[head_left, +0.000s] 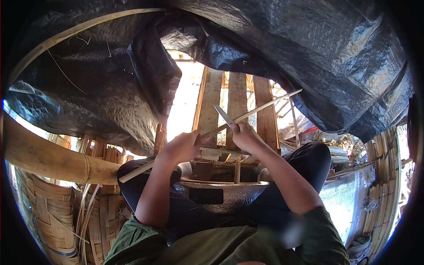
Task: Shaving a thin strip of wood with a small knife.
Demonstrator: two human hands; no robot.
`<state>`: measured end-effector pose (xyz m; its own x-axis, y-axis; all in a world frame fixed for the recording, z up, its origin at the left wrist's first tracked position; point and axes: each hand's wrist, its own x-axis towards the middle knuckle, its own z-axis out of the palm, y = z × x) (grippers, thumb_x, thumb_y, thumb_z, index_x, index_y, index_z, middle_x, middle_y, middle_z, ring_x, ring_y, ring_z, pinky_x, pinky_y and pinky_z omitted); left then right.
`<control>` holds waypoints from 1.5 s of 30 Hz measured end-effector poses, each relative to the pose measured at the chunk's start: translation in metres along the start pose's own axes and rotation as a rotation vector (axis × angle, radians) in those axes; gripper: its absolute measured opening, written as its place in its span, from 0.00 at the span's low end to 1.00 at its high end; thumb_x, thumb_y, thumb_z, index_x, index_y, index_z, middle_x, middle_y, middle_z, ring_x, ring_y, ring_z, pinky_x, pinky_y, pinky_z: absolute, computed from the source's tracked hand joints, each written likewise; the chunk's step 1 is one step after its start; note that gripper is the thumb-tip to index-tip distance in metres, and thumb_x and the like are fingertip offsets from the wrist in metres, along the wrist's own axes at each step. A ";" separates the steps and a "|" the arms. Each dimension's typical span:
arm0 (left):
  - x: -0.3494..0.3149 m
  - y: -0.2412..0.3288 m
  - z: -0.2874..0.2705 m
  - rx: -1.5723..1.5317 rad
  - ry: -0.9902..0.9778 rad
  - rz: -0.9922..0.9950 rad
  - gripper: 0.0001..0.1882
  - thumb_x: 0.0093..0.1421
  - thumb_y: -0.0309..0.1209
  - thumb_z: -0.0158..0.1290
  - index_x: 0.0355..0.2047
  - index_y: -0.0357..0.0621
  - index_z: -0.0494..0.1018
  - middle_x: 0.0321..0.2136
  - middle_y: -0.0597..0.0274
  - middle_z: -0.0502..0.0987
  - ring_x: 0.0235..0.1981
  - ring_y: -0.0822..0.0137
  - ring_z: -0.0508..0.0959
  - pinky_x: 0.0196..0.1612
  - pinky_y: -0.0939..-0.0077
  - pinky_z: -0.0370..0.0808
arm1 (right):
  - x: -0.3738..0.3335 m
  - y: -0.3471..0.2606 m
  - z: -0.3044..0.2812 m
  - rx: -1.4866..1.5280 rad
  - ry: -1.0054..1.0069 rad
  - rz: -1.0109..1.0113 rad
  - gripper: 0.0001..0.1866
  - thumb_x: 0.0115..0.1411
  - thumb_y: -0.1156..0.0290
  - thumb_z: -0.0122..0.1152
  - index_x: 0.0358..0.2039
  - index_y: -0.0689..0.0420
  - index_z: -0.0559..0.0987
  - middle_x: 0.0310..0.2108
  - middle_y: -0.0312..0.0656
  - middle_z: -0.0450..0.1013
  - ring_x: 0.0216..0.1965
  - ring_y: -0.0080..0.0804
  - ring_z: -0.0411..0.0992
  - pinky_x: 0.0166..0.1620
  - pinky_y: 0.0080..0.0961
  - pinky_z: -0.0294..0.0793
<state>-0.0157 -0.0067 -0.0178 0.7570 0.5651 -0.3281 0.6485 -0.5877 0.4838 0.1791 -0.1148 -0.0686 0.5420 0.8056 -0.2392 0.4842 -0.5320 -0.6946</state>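
A long, pale bamboo strip [274,102] slants across in front of me, its near end low on the left and its far end high on the right. My left hand [180,147] is closed around its lower part. In my right hand [245,137] is a knife [224,115], gripped by the handle with its blade pointing up and to the left. The blade crosses the strip near the middle; whether its edge touches the wood I cannot tell. Both hands are above my bent knees, and the fingers of the left one are slightly blurred.
Wooden planks [237,95] run away from me with gaps between them. Black plastic sheeting [335,53] hangs overhead and at both sides. A thick bamboo pole [53,154] juts in from the left, above a woven bamboo wall [46,203]. A small upright stick [237,170] stands between my legs.
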 end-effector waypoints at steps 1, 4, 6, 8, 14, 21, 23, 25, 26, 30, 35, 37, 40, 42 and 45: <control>0.003 -0.004 0.001 0.000 0.001 0.006 0.17 0.68 0.40 0.45 0.39 0.36 0.71 0.29 0.42 0.77 0.33 0.44 0.78 0.37 0.53 0.71 | 0.001 0.003 -0.002 0.004 -0.039 0.019 0.24 0.69 0.59 0.41 0.36 0.70 0.76 0.28 0.63 0.76 0.33 0.59 0.77 0.39 0.48 0.74; 0.004 -0.013 0.003 0.125 0.013 0.047 0.18 0.67 0.40 0.46 0.39 0.34 0.73 0.28 0.40 0.78 0.34 0.41 0.79 0.39 0.50 0.72 | -0.007 -0.007 -0.010 0.004 -0.066 0.068 0.23 0.68 0.59 0.44 0.37 0.70 0.77 0.28 0.63 0.76 0.33 0.58 0.77 0.38 0.47 0.74; 0.006 -0.010 0.001 0.107 -0.073 -0.009 0.18 0.68 0.40 0.46 0.38 0.34 0.73 0.29 0.40 0.78 0.35 0.41 0.79 0.39 0.50 0.72 | -0.007 -0.006 -0.012 0.001 -0.055 0.108 0.22 0.67 0.60 0.45 0.37 0.69 0.77 0.28 0.62 0.76 0.33 0.58 0.77 0.37 0.47 0.75; 0.007 -0.017 0.003 0.109 -0.059 0.039 0.18 0.69 0.40 0.43 0.38 0.35 0.72 0.27 0.42 0.77 0.32 0.42 0.77 0.38 0.51 0.71 | 0.003 0.009 -0.014 0.022 0.099 -0.002 0.20 0.67 0.60 0.47 0.37 0.67 0.78 0.29 0.60 0.77 0.33 0.57 0.77 0.36 0.46 0.75; 0.009 -0.023 0.014 0.100 -0.028 0.118 0.17 0.70 0.40 0.41 0.40 0.36 0.71 0.27 0.43 0.76 0.31 0.42 0.75 0.37 0.52 0.69 | -0.004 0.009 0.000 0.009 0.244 -0.048 0.22 0.68 0.58 0.42 0.38 0.64 0.78 0.33 0.61 0.76 0.39 0.59 0.76 0.45 0.49 0.74; 0.012 -0.018 0.021 0.173 0.033 0.110 0.16 0.69 0.38 0.43 0.41 0.37 0.72 0.31 0.42 0.78 0.35 0.42 0.77 0.39 0.52 0.71 | 0.010 0.010 0.011 0.105 -0.003 0.128 0.26 0.69 0.56 0.41 0.34 0.67 0.78 0.31 0.63 0.76 0.35 0.61 0.76 0.41 0.49 0.76; 0.013 -0.018 0.021 0.150 0.034 0.114 0.16 0.69 0.39 0.43 0.41 0.37 0.72 0.31 0.42 0.78 0.36 0.42 0.77 0.39 0.51 0.71 | 0.005 0.010 0.029 0.012 0.120 -0.002 0.25 0.69 0.55 0.42 0.33 0.66 0.78 0.26 0.60 0.76 0.30 0.58 0.77 0.35 0.47 0.76; 0.011 -0.024 0.019 0.130 0.028 0.109 0.16 0.69 0.39 0.43 0.41 0.37 0.72 0.31 0.42 0.78 0.36 0.41 0.77 0.39 0.51 0.71 | 0.000 -0.007 0.014 0.083 0.016 0.070 0.25 0.69 0.56 0.42 0.32 0.66 0.78 0.25 0.60 0.76 0.30 0.58 0.77 0.36 0.48 0.75; 0.010 -0.020 0.017 0.127 0.029 0.101 0.16 0.69 0.39 0.43 0.41 0.37 0.72 0.31 0.42 0.78 0.36 0.41 0.77 0.39 0.51 0.71 | 0.001 -0.009 0.001 0.115 -0.032 0.128 0.25 0.69 0.56 0.42 0.32 0.66 0.78 0.25 0.60 0.76 0.30 0.59 0.76 0.36 0.49 0.74; 0.012 -0.014 0.019 0.119 0.045 0.104 0.16 0.68 0.39 0.44 0.40 0.38 0.72 0.30 0.42 0.78 0.35 0.41 0.77 0.39 0.50 0.70 | -0.002 -0.001 0.029 0.015 0.190 -0.011 0.25 0.68 0.57 0.43 0.29 0.67 0.78 0.23 0.58 0.76 0.27 0.52 0.77 0.34 0.47 0.75; 0.009 -0.022 0.023 0.118 0.134 0.156 0.18 0.68 0.39 0.44 0.33 0.35 0.74 0.27 0.42 0.78 0.34 0.43 0.79 0.40 0.50 0.72 | 0.004 -0.007 -0.013 0.121 0.019 0.233 0.27 0.70 0.55 0.40 0.32 0.66 0.79 0.22 0.54 0.76 0.25 0.43 0.78 0.31 0.42 0.76; 0.005 -0.023 0.025 0.135 0.143 0.160 0.18 0.68 0.39 0.44 0.33 0.35 0.74 0.27 0.43 0.78 0.34 0.43 0.79 0.40 0.51 0.73 | -0.002 -0.009 -0.005 0.115 -0.002 0.205 0.27 0.70 0.55 0.40 0.32 0.66 0.79 0.22 0.54 0.76 0.25 0.43 0.78 0.31 0.41 0.76; 0.008 -0.020 0.025 0.111 0.144 0.133 0.17 0.68 0.39 0.44 0.34 0.36 0.74 0.27 0.44 0.78 0.34 0.45 0.79 0.41 0.51 0.73 | -0.012 -0.027 0.010 0.153 -0.022 0.187 0.27 0.69 0.55 0.42 0.29 0.66 0.78 0.21 0.55 0.75 0.24 0.45 0.77 0.30 0.43 0.74; 0.010 -0.017 0.023 0.148 0.116 0.097 0.17 0.68 0.39 0.44 0.35 0.37 0.74 0.27 0.46 0.79 0.34 0.46 0.80 0.40 0.52 0.73 | 0.005 -0.014 0.006 0.023 -0.070 0.073 0.27 0.69 0.54 0.42 0.28 0.66 0.76 0.19 0.52 0.75 0.21 0.43 0.76 0.28 0.43 0.73; 0.006 -0.012 0.020 0.114 0.092 0.097 0.17 0.68 0.39 0.44 0.34 0.37 0.74 0.27 0.46 0.79 0.34 0.47 0.80 0.40 0.53 0.74 | 0.012 -0.013 -0.016 0.032 -0.125 0.196 0.27 0.70 0.54 0.41 0.31 0.66 0.77 0.17 0.49 0.73 0.17 0.42 0.74 0.24 0.41 0.72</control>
<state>-0.0168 -0.0077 -0.0417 0.8095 0.5499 -0.2057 0.5813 -0.7014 0.4125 0.1905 -0.1029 -0.0513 0.5333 0.7147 -0.4526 0.3547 -0.6746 -0.6473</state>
